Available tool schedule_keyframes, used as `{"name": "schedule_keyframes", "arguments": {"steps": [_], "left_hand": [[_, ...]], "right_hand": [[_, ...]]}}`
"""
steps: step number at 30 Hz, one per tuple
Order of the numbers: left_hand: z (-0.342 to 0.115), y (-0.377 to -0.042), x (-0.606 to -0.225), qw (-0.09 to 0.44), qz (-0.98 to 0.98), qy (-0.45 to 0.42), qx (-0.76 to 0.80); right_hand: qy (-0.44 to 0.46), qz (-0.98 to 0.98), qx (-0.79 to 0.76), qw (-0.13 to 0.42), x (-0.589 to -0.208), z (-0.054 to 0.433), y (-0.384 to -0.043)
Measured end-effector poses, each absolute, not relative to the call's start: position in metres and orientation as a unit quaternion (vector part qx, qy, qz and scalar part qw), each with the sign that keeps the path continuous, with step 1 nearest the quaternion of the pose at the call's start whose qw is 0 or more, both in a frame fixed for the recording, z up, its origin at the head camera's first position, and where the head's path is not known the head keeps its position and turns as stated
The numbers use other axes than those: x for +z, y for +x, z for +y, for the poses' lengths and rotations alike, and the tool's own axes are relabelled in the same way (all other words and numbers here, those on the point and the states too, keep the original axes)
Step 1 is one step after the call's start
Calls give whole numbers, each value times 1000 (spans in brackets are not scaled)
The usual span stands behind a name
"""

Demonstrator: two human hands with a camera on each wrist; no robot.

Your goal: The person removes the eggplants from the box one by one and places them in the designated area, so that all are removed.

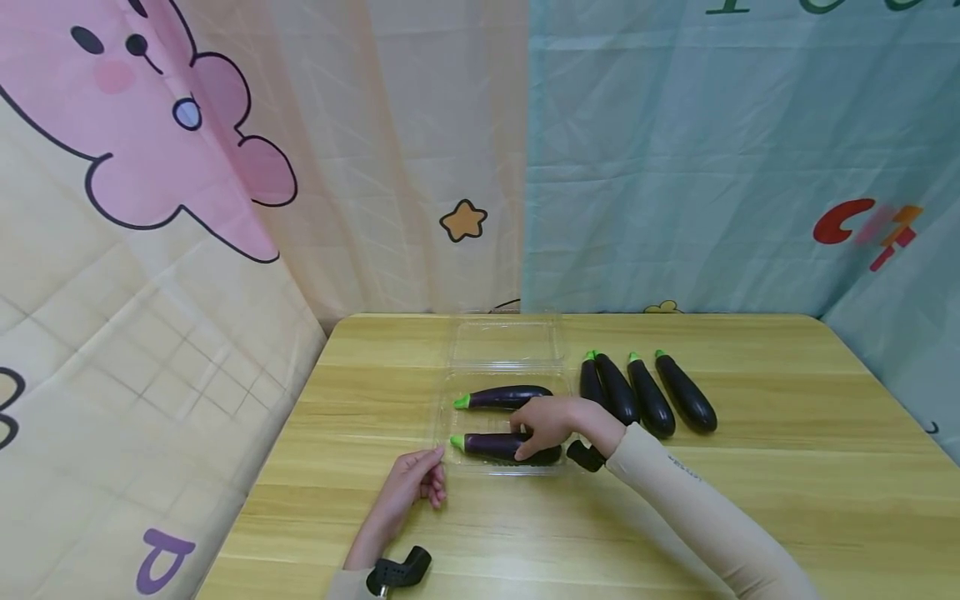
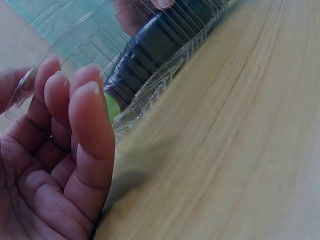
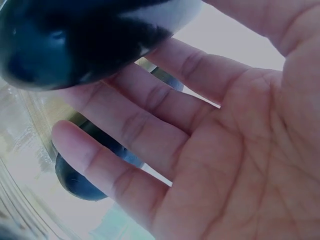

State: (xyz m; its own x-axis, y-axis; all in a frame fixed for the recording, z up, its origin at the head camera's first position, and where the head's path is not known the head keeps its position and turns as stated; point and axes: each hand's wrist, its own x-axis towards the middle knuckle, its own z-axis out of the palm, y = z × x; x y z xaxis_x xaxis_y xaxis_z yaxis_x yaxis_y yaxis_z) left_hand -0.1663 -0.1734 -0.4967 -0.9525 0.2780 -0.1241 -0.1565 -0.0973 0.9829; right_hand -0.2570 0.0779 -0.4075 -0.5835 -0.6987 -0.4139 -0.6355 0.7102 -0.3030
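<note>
A clear plastic clamshell container (image 1: 501, 470) lies unfolded on the table, its lid (image 1: 506, 340) laid back at the far side. Inside its base are two dark purple eggplants with green stems, both lying crosswise. My right hand (image 1: 553, 422) grips the nearer eggplant (image 1: 483, 445) near its rounded end, fingers on the far side and thumb on the near side. The farther eggplant (image 1: 501, 397) is partly covered by that hand. At the container's near left corner, my left hand (image 1: 418, 482) pinches the rim between thumb and fingers, as the left wrist view shows.
Several more eggplants (image 1: 651, 400) lie side by side on the wooden table (image 1: 795, 467), just right of the container, stems pointing away. Printed curtains (image 1: 637, 167) hang behind the table and along its sides.
</note>
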Motion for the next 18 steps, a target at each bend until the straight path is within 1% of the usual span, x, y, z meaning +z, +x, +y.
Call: {"name": "schedule_keyframes", "arguments": {"steps": [6,14,18], "left_hand": [[-174,-167,-498,149,655,52,739],[-173,-167,-497,147,661,36,735],[-173,-167,-497,147,662,35,734]], "right_hand": [[-372,888,-79,259,-405,79,-256],[-347,897,-91,260,-405,81,-256],[-353,895,-105,250,-404,83,-256]]}}
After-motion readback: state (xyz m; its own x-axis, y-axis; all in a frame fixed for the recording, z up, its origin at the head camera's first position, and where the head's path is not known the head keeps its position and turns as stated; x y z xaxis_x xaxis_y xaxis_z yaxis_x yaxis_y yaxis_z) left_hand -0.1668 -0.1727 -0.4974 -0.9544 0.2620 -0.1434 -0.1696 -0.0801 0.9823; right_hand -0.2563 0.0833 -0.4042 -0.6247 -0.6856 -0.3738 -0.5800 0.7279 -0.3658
